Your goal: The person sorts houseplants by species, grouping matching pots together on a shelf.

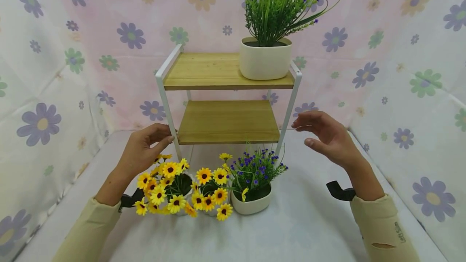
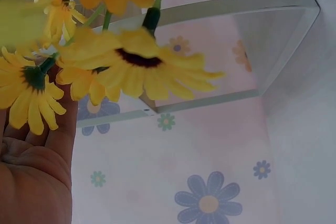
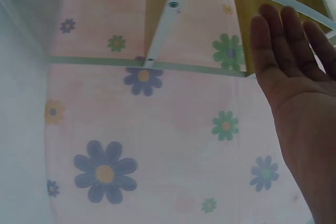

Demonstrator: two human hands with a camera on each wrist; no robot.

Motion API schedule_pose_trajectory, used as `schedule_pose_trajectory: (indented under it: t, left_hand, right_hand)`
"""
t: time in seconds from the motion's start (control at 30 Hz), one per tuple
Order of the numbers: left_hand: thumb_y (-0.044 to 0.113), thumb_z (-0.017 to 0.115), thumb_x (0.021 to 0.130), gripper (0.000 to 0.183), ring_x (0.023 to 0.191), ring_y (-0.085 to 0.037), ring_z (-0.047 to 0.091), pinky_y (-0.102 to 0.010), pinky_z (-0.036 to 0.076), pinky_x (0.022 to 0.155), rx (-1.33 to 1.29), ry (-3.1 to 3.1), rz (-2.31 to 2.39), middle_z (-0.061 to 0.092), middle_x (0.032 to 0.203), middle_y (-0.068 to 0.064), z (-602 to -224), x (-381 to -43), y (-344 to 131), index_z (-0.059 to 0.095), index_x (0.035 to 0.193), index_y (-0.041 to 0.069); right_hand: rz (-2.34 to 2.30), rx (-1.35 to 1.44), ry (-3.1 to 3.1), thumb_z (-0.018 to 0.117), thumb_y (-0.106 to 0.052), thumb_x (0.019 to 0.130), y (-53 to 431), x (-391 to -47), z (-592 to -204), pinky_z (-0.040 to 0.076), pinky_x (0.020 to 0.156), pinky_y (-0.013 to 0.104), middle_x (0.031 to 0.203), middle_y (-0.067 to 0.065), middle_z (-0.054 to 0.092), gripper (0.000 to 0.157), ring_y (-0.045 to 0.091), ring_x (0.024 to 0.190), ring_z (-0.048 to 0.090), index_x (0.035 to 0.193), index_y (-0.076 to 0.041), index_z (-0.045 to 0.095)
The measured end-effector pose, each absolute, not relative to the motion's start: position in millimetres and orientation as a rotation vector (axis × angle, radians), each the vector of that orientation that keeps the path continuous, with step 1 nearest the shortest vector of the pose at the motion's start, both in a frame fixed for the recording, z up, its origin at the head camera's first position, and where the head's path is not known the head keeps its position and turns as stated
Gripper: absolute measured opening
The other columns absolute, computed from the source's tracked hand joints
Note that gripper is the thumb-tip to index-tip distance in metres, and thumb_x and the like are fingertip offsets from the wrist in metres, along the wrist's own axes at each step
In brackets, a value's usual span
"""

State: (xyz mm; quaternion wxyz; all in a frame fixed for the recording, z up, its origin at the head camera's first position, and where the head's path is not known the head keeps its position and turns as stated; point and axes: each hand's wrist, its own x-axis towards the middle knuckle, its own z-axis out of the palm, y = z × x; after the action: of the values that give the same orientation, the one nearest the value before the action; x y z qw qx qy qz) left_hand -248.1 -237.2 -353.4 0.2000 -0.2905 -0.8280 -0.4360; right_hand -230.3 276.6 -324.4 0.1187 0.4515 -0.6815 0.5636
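Note:
A two-tier shelf rack with a white frame and wooden boards [image 1: 229, 122] stands in the middle of the head view. My left hand [image 1: 140, 148] is at its left front post [image 1: 168, 112], the thumb tip right at the post and the fingertips reaching behind it. Yellow flowers [image 2: 139, 61] partly cover that hand's fingers in the left wrist view. My right hand [image 1: 329, 138] is raised beside the rack's right post [image 1: 289, 110], apart from it, with loosely extended fingers and nothing held. On the top board [image 1: 204, 70], at the right, sits a white pot [image 1: 265, 62] of purple flowers and grass.
In front of the rack, on the white cloth-covered table [image 1: 298, 229], stand potted yellow flowers [image 1: 158, 193], more yellow flowers [image 1: 209, 191], and a low white pot [image 1: 252, 207] with purple flowers. Flower-printed cloth [image 1: 400, 92] hangs around the back and sides.

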Motion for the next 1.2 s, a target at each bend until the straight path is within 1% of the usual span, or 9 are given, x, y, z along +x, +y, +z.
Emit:
schedule_pose_trajectory:
  t: [0.17,0.4,0.5,0.6,0.77,0.87,1.03,1.13,1.2]
  left_hand:
    - [-0.005,0.070,0.099,0.021,0.099,0.002,0.072,-0.012,0.055,0.092,-0.813,-2.317,-1.213,0.078,0.107,-0.010,-352.3,-247.5,-235.8,0.074,0.117,0.005]
    - [-0.005,0.071,0.099,0.022,0.099,0.004,0.071,-0.010,0.054,0.092,-0.809,-2.308,-1.192,0.079,0.106,-0.009,-351.7,-245.9,-233.7,0.074,0.117,0.005]
    - [-0.006,0.071,0.098,0.022,0.098,0.004,0.071,-0.010,0.054,0.091,-0.813,-2.302,-1.191,0.079,0.106,-0.009,-351.7,-245.8,-233.1,0.074,0.117,0.005]
    - [-0.007,0.071,0.097,0.023,0.098,0.004,0.071,-0.011,0.055,0.091,-0.816,-2.296,-1.190,0.079,0.106,-0.009,-351.9,-245.9,-233.3,0.073,0.117,0.004]
    - [-0.009,0.071,0.096,0.024,0.098,0.004,0.071,-0.010,0.055,0.091,-0.813,-2.286,-1.183,0.079,0.105,-0.010,-353.0,-246.3,-234.3,0.073,0.117,0.004]
    - [-0.008,0.071,0.097,0.023,0.098,0.003,0.071,-0.010,0.055,0.091,-0.807,-2.291,-1.190,0.079,0.105,-0.010,-353.3,-246.0,-234.4,0.073,0.117,0.004]
    - [-0.006,0.072,0.098,0.022,0.097,0.005,0.071,-0.010,0.055,0.090,-0.797,-2.306,-1.180,0.079,0.106,-0.010,-353.4,-245.8,-234.1,0.073,0.118,0.005]
    - [-0.006,0.072,0.097,0.022,0.097,0.005,0.071,-0.010,0.055,0.089,-0.796,-2.308,-1.175,0.079,0.105,-0.010,-353.1,-246.2,-234.4,0.073,0.117,0.004]
    - [-0.006,0.072,0.098,0.022,0.097,0.005,0.071,-0.010,0.055,0.090,-0.798,-2.307,-1.177,0.080,0.105,-0.010,-352.8,-246.6,-234.7,0.073,0.117,0.004]
  right_hand:
    - [1.556,1.302,-2.233,0.067,0.019,0.089,280.1,-230.9,-339.4,0.054,0.108,0.029,0.132,0.023,0.063,0.058,0.027,0.124,0.066,0.144,0.010,0.050]
    - [1.436,1.301,-2.525,0.073,0.005,0.095,278.3,-232.1,-349.0,0.054,0.105,0.025,0.130,0.013,0.066,0.055,0.028,0.120,0.066,0.146,0.000,0.053]
    - [1.412,1.324,-2.597,0.073,0.000,0.097,278.3,-233.7,-352.4,0.054,0.106,0.027,0.129,0.009,0.068,0.050,0.030,0.118,0.067,0.144,-0.001,0.055]
    - [1.398,1.371,-2.659,0.074,-0.005,0.098,277.3,-235.9,-355.5,0.055,0.108,0.033,0.131,0.010,0.068,0.050,0.029,0.121,0.067,0.145,-0.001,0.056]
    - [1.361,1.409,-2.804,0.077,-0.013,0.098,272.0,-238.9,-363.5,0.053,0.111,0.041,0.138,0.011,0.066,0.058,0.024,0.128,0.065,0.150,-0.002,0.052]
    - [1.298,1.348,-2.930,0.079,-0.021,0.097,267.4,-237.2,-368.7,0.052,0.113,0.047,0.145,0.013,0.062,0.068,0.031,0.134,0.062,0.154,0.000,0.048]
    - [1.180,1.196,-3.113,0.084,-0.033,0.091,253.4,-232.8,-378.0,0.045,0.116,0.061,0.156,0.022,0.052,0.088,0.043,0.142,0.053,0.157,0.006,0.041]
    - [1.108,1.106,-3.196,0.087,-0.040,0.088,243.8,-231.1,-385.0,0.046,0.115,0.063,0.156,0.024,0.049,0.097,0.045,0.142,0.051,0.157,0.009,0.039]
    - [1.128,1.111,-3.206,0.089,-0.040,0.087,237.6,-231.3,-390.6,0.045,0.115,0.063,0.157,0.023,0.049,0.097,0.044,0.144,0.049,0.156,0.007,0.041]
